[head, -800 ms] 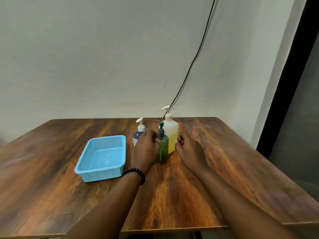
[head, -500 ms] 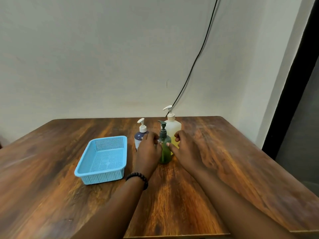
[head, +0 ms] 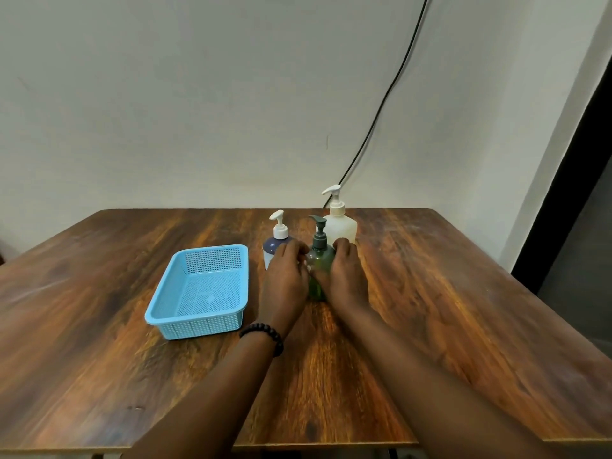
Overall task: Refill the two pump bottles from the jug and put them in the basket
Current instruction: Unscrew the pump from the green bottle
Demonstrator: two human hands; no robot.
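A green pump bottle (head: 319,260) with a dark pump stands upright mid-table. My left hand (head: 285,282) wraps its left side and my right hand (head: 344,276) wraps its right side, both touching it. Behind my left hand stands a dark blue bottle (head: 274,247) with a white pump. A taller cream-white bottle (head: 341,226) with a white pump stands behind my right hand. A light blue perforated basket (head: 198,289) sits empty to the left of the bottles.
The wooden table (head: 447,309) ends at a near edge below my forearms and a right edge by a dark doorway (head: 576,210). A black cable (head: 381,107) hangs down the white wall behind the bottles.
My right hand has moved left from beside the cream bottle onto the green bottle. My left hand stays against the green bottle. The head camera has tilted slightly.
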